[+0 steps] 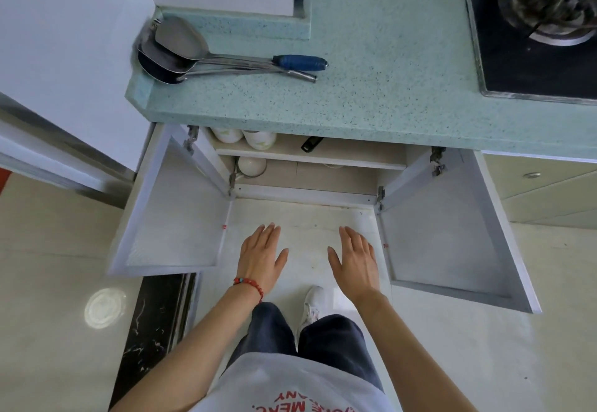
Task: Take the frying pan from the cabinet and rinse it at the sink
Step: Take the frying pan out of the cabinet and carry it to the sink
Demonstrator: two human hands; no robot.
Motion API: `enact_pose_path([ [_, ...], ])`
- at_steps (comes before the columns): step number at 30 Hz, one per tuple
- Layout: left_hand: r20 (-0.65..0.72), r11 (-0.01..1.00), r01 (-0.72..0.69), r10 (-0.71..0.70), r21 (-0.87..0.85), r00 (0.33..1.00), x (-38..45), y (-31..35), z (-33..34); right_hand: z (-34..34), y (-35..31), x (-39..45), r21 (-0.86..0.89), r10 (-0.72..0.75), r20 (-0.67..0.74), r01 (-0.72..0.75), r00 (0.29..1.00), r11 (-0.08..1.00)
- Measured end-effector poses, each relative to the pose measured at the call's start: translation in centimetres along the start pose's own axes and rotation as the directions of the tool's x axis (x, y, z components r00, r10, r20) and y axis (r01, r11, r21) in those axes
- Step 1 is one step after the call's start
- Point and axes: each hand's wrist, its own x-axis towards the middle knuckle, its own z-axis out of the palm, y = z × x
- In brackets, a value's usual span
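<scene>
Head view: cabinet [310, 166] doors swung wide, open floor between them. Left hand [262, 255] and right hand [355, 258] flat, fingers straight, holding nothing. Black handle [311, 143], possibly the frying pan's, on upper shelf at 12 o'clock.

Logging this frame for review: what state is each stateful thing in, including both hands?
Left cabinet door: swung open.
Right cabinet door: swung open.
Left hand: fingers straight, holding nothing.
Right hand: fingers straight, holding nothing.
Stove burner: no flame visible.
Black handle: lying on the upper shelf, untouched.
</scene>
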Motion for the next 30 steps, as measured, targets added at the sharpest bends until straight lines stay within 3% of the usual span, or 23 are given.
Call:
enact_pose_path([
  [13, -0.020, 1.000, -0.008, 0.008, -0.010, 1.000, 9.5, 1.5, -1.2, -0.3, 1.1, 8.9, 0.031, 0.047, 0.005, -0.047, 0.999, 0.998],
  [19, -0.040, 0.999, -0.043, 0.042, -0.017, 0.998, 14.3, -0.2, -0.5, 1.1, 0.4, 13.2, 0.133, 0.120, -0.085, -0.108, 0.989, 0.985],
  [23, -0.021, 0.999, -0.041, 0.041, -0.006, 0.999, 17.2, -1.3, 0.4, 2.9, 0.3, 15.9, 0.158, 0.118, -0.114, -0.099, 0.986, 0.983],
  [30, -0.106, 0.997, -0.043, 0.037, -0.056, 0.994, 21.1, -2.4, 4.0, 6.6, 2.2, 20.0, 0.205, 0.080, -0.182, -0.042, 0.980, 0.978],
])
